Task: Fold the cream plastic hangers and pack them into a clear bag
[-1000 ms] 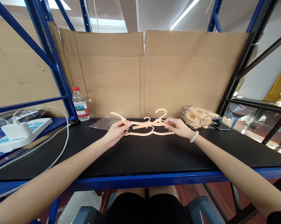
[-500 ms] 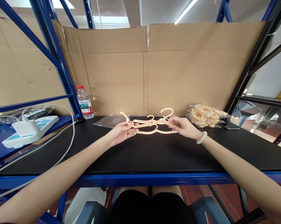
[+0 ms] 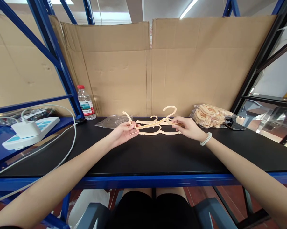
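Between my two hands is a cream plastic clothes hanger (image 3: 150,126), raised a little above the table. My left hand (image 3: 124,133) pinches its left end, where a curved piece (image 3: 126,115) sticks up beside the fingers; whether this belongs to the same hanger I cannot tell. Closed round the right end is my right hand (image 3: 187,128), a bracelet on its wrist. A large open hook (image 3: 172,107) rises just left of that hand. Behind and below, a nearer hanger (image 3: 149,134) and a farther hanger (image 3: 143,122) lie on the black tabletop, partly covered.
Clear bags of cream hangers (image 3: 209,116) lie at the back right, beside a phone (image 3: 236,126). A flat plastic bag (image 3: 113,121) and a water bottle (image 3: 87,105) are at the back left. A white cable (image 3: 73,143) crosses the left side from a power strip (image 3: 46,125). Cardboard (image 3: 115,76) stands behind.
The view has shifted slightly. The held hanger's hook stands a little higher and clearer of the hangers behind. Both hands keep their hold.
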A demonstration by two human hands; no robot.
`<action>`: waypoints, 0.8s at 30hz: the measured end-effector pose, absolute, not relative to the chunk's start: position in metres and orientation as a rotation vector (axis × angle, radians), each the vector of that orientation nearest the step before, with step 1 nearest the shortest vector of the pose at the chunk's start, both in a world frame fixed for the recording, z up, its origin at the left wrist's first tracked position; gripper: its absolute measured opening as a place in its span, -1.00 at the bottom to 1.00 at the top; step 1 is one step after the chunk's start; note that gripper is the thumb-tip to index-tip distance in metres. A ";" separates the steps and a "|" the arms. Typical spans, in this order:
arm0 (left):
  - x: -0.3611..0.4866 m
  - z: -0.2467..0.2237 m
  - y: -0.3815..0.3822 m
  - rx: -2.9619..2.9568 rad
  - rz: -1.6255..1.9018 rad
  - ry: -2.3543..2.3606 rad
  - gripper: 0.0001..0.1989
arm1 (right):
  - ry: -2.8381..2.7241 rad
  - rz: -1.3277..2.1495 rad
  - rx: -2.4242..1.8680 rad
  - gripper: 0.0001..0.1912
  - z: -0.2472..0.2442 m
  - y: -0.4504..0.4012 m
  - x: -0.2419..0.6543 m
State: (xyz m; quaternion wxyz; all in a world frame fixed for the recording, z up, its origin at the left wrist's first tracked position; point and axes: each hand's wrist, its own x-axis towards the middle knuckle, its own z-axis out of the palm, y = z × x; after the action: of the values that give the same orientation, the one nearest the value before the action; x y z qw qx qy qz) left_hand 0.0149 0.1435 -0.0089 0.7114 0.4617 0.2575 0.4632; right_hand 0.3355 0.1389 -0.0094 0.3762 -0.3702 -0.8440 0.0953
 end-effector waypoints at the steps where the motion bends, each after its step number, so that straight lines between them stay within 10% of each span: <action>1: 0.015 -0.009 0.144 1.023 1.031 0.565 -0.93 | -2.162 0.231 -0.956 -0.87 -0.010 0.139 0.336; 24: 0.016 -0.016 0.149 1.083 1.188 0.724 -0.80 | -2.070 -0.305 -0.691 -0.81 -0.023 0.134 0.322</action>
State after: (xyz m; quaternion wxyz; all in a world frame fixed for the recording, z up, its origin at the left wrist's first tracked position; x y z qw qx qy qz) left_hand 0.0160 0.1490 -0.0158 0.6359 0.4740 0.3171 0.5201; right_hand 0.3223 0.1335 -0.0232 0.4520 -0.2798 -0.8379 -0.1236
